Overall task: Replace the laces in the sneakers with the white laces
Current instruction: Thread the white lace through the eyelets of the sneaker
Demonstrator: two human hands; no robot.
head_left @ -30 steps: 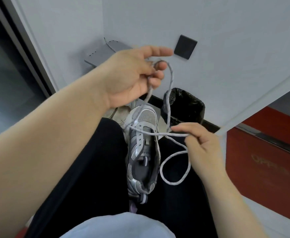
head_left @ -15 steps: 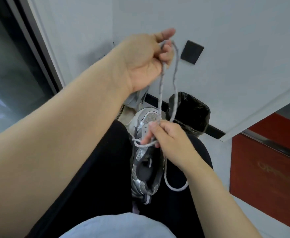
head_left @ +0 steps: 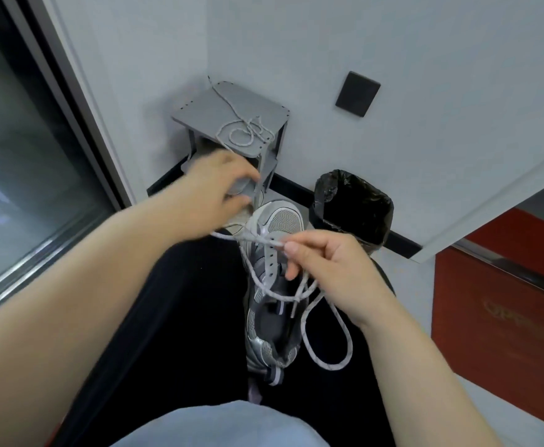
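Right hand with lace above sneaker, bin nearby

We can read no text with certainty. The red panel at the right bears faint lettering in its own colour, but it is too blurred for us to make out a single letter.

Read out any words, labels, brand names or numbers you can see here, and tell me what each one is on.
Red panel: faint raised lettering, too blurred to read.
Sneaker: no readable brand or label shows.
Black wall plate: no text.
Nothing else carries writing.
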